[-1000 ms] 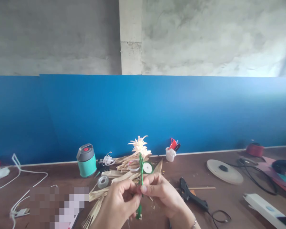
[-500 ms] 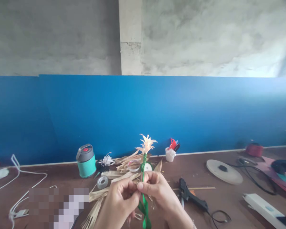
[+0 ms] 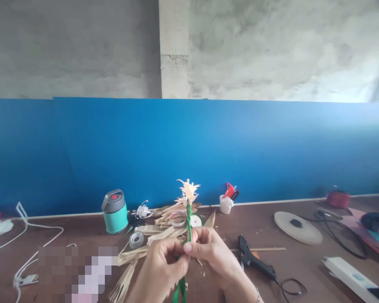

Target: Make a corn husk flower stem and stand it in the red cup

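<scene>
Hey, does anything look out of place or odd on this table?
Yes: a loose strip of green tape dangles below the left hand and right hand, off the stem of the husk flower, unwrapped. A pixelated patch also hides part of the table at lower left.

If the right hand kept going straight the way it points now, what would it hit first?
The right hand points left into the green-wrapped stem of the husk flower, which it already touches; next is the left hand, though depth is unclear.
</scene>
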Demonstrator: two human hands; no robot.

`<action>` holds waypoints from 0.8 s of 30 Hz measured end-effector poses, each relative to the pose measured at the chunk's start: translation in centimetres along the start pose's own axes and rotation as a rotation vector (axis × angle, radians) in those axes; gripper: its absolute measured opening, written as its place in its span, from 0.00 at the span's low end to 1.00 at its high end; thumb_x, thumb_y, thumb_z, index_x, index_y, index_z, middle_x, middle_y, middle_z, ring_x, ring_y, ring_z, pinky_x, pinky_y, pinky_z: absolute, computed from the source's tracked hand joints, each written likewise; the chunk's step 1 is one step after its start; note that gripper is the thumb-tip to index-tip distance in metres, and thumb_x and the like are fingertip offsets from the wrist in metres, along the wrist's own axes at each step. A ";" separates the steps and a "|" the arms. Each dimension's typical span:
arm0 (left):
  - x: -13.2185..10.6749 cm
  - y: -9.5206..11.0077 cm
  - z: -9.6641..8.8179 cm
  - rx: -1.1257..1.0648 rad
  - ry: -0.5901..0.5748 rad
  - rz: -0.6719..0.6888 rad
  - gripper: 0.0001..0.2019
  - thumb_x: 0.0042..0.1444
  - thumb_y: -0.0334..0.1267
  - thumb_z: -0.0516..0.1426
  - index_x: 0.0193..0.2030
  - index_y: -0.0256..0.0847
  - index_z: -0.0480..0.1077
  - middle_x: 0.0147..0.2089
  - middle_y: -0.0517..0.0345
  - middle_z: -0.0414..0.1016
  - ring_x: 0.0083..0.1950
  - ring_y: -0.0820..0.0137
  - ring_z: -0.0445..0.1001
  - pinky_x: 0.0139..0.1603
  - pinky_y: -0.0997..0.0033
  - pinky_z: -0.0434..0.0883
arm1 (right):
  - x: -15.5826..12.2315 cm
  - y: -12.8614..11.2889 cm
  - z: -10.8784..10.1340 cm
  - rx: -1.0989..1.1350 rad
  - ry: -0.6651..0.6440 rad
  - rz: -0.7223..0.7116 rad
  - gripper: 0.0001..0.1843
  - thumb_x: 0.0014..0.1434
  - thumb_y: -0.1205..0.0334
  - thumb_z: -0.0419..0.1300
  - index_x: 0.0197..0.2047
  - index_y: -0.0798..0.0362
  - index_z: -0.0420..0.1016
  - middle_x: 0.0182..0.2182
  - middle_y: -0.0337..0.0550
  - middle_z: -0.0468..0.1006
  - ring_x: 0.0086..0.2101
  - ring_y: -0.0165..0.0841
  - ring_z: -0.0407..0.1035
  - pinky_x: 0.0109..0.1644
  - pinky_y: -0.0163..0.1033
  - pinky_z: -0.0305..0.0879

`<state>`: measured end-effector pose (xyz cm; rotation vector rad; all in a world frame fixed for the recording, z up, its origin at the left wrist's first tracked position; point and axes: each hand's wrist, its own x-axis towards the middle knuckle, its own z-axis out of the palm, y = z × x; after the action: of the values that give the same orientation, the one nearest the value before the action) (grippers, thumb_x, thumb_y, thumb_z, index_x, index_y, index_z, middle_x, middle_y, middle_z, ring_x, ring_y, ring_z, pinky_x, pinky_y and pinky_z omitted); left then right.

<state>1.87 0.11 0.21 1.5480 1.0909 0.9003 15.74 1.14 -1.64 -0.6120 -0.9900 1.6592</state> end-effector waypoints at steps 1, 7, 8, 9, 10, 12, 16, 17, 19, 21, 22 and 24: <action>0.2 -0.4 0.1 -0.003 0.028 0.027 0.10 0.44 0.40 0.58 0.19 0.40 0.62 0.13 0.70 0.55 0.14 0.81 0.51 0.16 0.78 0.49 | 0.1 0.0 0.0 -0.024 0.018 -0.013 0.22 0.35 0.57 0.76 0.18 0.57 0.66 0.15 0.34 0.69 0.18 0.22 0.57 0.22 0.31 0.48; 0.2 -0.9 0.3 -0.028 0.048 0.025 0.09 0.43 0.40 0.58 0.20 0.40 0.63 0.12 0.70 0.56 0.12 0.81 0.52 0.13 0.79 0.51 | 0.2 0.1 -0.2 -0.175 0.063 -0.026 0.24 0.35 0.53 0.75 0.18 0.56 0.65 0.16 0.35 0.69 0.19 0.22 0.57 0.24 0.31 0.47; 0.0 -0.5 0.2 -0.031 0.034 -0.002 0.10 0.43 0.41 0.58 0.20 0.40 0.63 0.12 0.70 0.56 0.12 0.81 0.52 0.13 0.79 0.51 | 0.1 0.0 -0.2 -0.191 0.061 -0.022 0.24 0.34 0.53 0.75 0.18 0.56 0.64 0.16 0.34 0.69 0.19 0.22 0.56 0.24 0.31 0.46; -0.3 -0.2 0.2 -0.026 0.021 -0.035 0.10 0.44 0.41 0.58 0.21 0.40 0.63 0.12 0.70 0.56 0.12 0.81 0.52 0.12 0.80 0.51 | 0.1 -0.1 -0.2 -0.203 0.060 -0.016 0.25 0.34 0.52 0.75 0.18 0.56 0.64 0.15 0.33 0.67 0.19 0.21 0.55 0.23 0.31 0.45; -0.5 0.2 0.1 -0.016 0.008 -0.068 0.10 0.44 0.42 0.58 0.22 0.39 0.64 0.13 0.70 0.57 0.12 0.81 0.53 0.12 0.80 0.51 | 0.1 -0.2 -0.1 -0.215 0.062 -0.008 0.25 0.33 0.52 0.75 0.18 0.56 0.63 0.14 0.32 0.66 0.18 0.21 0.53 0.22 0.31 0.43; -0.9 0.9 -0.1 0.006 -0.011 -0.118 0.10 0.45 0.42 0.59 0.24 0.38 0.66 0.14 0.69 0.60 0.13 0.82 0.53 0.13 0.81 0.52 | 0.0 -0.4 0.0 -0.234 0.078 0.001 0.26 0.33 0.51 0.75 0.18 0.55 0.62 0.13 0.31 0.64 0.17 0.20 0.52 0.22 0.31 0.42; -0.9 0.9 -0.5 -0.003 -0.054 -0.137 0.14 0.45 0.46 0.61 0.23 0.38 0.64 0.15 0.67 0.62 0.13 0.82 0.54 0.13 0.81 0.50 | -0.1 -0.2 0.0 -0.214 0.038 0.014 0.26 0.33 0.53 0.75 0.18 0.56 0.62 0.15 0.32 0.66 0.18 0.22 0.56 0.22 0.31 0.45; -0.7 0.7 -0.6 -0.022 -0.080 -0.138 0.16 0.44 0.47 0.62 0.22 0.39 0.63 0.14 0.67 0.62 0.12 0.82 0.54 0.12 0.81 0.50 | -0.1 -0.1 0.0 -0.189 0.017 0.025 0.25 0.33 0.54 0.75 0.18 0.56 0.62 0.15 0.33 0.67 0.18 0.22 0.57 0.23 0.31 0.47; -0.4 0.3 -0.9 -0.080 -0.132 -0.143 0.17 0.41 0.48 0.63 0.20 0.39 0.61 0.13 0.67 0.61 0.11 0.82 0.53 0.12 0.81 0.49 | 0.0 0.1 0.0 -0.130 -0.020 0.038 0.24 0.33 0.55 0.76 0.18 0.56 0.63 0.15 0.34 0.67 0.19 0.23 0.59 0.24 0.31 0.49; -0.2 0.1 -1.0 -0.158 -0.151 -0.141 0.18 0.41 0.48 0.64 0.20 0.39 0.62 0.13 0.67 0.62 0.11 0.83 0.53 0.12 0.81 0.49 | 0.0 0.1 -0.1 -0.072 -0.055 0.020 0.23 0.34 0.57 0.76 0.18 0.57 0.64 0.16 0.35 0.69 0.20 0.25 0.61 0.25 0.32 0.52; -0.2 0.0 -1.1 -0.199 -0.149 -0.136 0.18 0.41 0.48 0.64 0.20 0.38 0.63 0.13 0.67 0.62 0.12 0.84 0.53 0.12 0.82 0.48 | 0.0 0.1 -0.1 -0.042 -0.084 0.007 0.22 0.36 0.57 0.75 0.19 0.57 0.66 0.17 0.36 0.70 0.20 0.25 0.62 0.26 0.32 0.53; -0.1 0.0 -1.1 -0.284 -0.139 -0.114 0.18 0.42 0.48 0.65 0.20 0.38 0.64 0.13 0.67 0.62 0.12 0.85 0.52 0.13 0.82 0.48 | 0.0 -0.1 -0.2 0.028 -0.168 -0.002 0.18 0.41 0.58 0.73 0.23 0.59 0.70 0.20 0.39 0.73 0.23 0.27 0.65 0.28 0.32 0.57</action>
<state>0.82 0.39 0.46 1.2811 0.9000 0.8184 15.96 1.26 -1.68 -0.4583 -1.0843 1.7414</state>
